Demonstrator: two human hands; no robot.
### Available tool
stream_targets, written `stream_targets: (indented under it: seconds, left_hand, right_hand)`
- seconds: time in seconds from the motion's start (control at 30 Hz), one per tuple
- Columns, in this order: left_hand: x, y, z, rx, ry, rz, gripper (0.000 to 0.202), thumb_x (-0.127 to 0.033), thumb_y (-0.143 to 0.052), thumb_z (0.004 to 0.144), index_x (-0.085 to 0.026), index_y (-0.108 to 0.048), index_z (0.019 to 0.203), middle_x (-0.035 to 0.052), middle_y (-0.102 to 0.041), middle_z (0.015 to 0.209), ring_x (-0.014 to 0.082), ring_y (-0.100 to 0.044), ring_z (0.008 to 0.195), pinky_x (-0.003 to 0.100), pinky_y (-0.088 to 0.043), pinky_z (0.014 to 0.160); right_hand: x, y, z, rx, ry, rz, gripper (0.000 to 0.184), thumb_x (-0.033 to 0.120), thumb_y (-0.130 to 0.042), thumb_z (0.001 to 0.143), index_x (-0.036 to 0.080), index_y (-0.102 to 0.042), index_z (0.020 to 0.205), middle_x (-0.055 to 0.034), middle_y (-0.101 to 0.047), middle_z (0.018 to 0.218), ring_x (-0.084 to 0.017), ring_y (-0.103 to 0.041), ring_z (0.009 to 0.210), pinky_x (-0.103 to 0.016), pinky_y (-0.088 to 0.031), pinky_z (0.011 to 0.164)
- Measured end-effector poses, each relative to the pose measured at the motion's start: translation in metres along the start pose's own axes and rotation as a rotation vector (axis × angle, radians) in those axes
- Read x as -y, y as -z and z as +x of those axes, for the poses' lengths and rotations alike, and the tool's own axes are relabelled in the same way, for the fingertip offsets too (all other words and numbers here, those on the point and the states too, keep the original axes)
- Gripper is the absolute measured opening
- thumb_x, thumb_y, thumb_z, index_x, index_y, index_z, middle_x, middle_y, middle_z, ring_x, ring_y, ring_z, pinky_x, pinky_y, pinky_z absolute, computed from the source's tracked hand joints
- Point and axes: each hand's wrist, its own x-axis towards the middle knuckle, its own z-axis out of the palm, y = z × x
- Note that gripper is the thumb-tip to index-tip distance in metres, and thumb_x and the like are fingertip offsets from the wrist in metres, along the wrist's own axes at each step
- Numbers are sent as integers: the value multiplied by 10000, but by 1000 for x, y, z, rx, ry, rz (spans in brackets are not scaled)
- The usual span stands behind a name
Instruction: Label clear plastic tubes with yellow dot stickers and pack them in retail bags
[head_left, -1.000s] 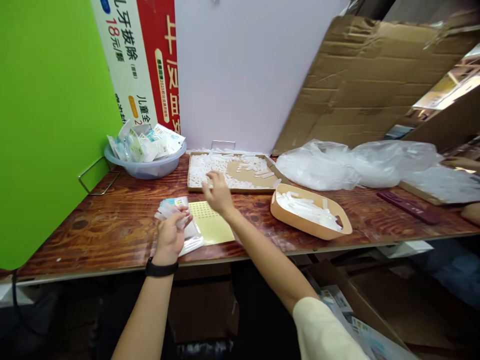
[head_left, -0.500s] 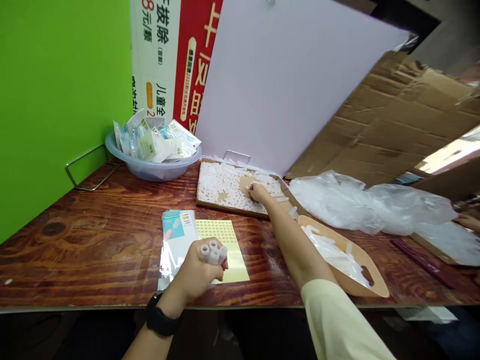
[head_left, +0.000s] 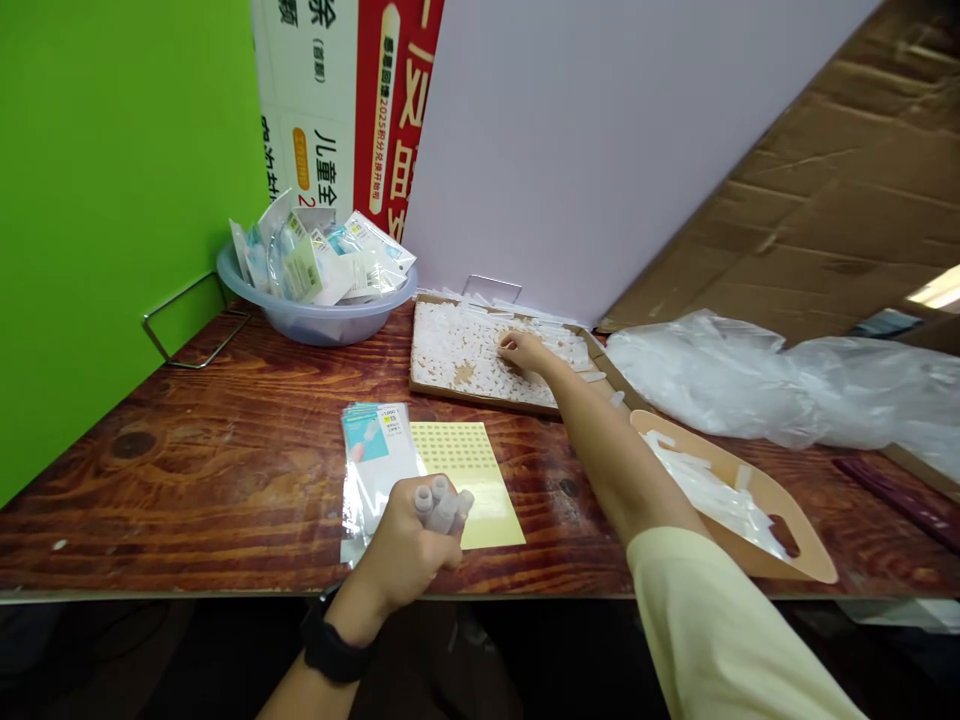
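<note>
Varnished wooden tabletop point(head_left: 187, 480) meets a green wall point(head_left: 112, 250), and a shallow cardboard tray point(head_left: 480, 392) full of small white plastic pieces point(head_left: 457, 345) sits at its back. The right hand point(head_left: 529, 352) lies half open inside the tray, fingertips resting on the pieces, while the left hand point(head_left: 409, 548), in front of the tray, curls closed around a bunch of small translucent tubes point(head_left: 442, 505). Just beneath that hand lie a printed plastic packet point(head_left: 373, 450) and a yellow dotted sheet point(head_left: 480, 490); a blue basin point(head_left: 315, 328) of packets stands left of the tray.
</note>
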Motion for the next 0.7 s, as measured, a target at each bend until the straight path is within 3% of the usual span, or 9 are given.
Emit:
stream_targets:
  seconds: [0.07,0.23,0.57,0.7]
  left_hand:
    - [0,-2,2,9,11,-3,238,-94,-526,392,-171,-317,476,-50,-310,474,58,-233,483,265,-98,468]
    - [-2,-4,3,52,11,48,220,-107,-538,414,-173,-338,479,-44,-338,490,65,-264,494,272,-138,476]
    - [3,-4,12,13,9,31,230,-109,-550,415,-173,-338,474,-41,-354,487,64,-275,483,257,-139,454]
    - [4,-3,14,-1,-7,25,228,-99,-547,409,-171,-341,478,-41,-353,493,66,-276,494,258,-150,461]
  right_hand:
    - [1,-1,-2,12,-3,-2,174,172,-573,803,123,-652,951,-80,-681,952,-128,-587,756,-208,-435,670]
    - [8,6,-5,-14,-39,-33,278,133,-589,741,114,-631,1015,-100,-670,988,-153,-575,780,-220,-412,644]
    - [32,3,-2,-7,-28,-62,139,177,-577,809,125,-688,873,-89,-690,837,-166,-598,759,-250,-433,684]
    - [28,8,-2,-54,-37,-66,201,179,-542,818,109,-682,944,-112,-691,932,-181,-604,823,-258,-439,701]
